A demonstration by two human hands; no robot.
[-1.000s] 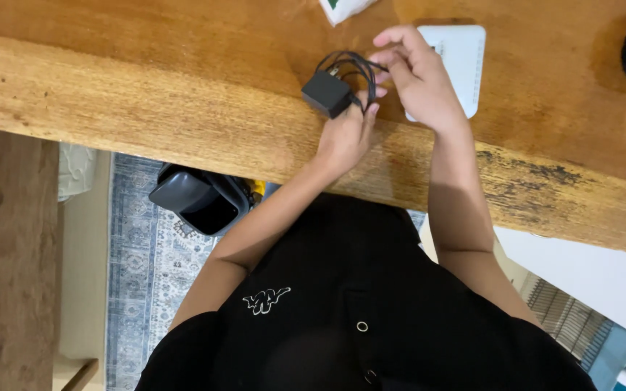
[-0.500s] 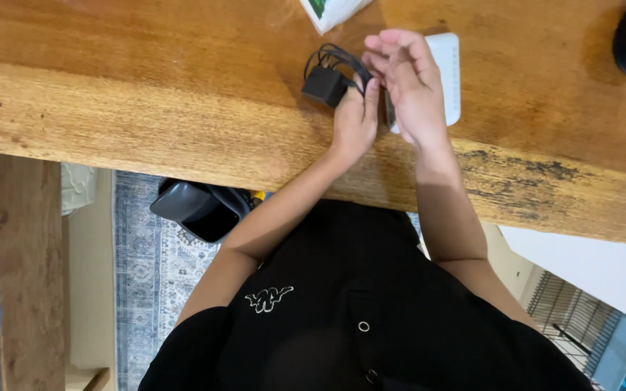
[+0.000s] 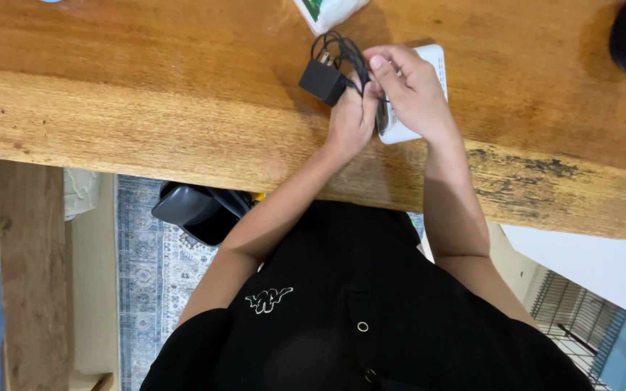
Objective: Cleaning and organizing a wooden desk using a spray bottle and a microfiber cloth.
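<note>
We see our own body from above: a black short-sleeved shirt with fine vertical ribbing, a small white embroidered emblem on the chest and round metal snap buttons down the front placket. Both forearms are bare below the sleeves. Our left hand (image 3: pixel 349 119) and right hand (image 3: pixel 411 94) wear no rings, watch or gloves.
</note>
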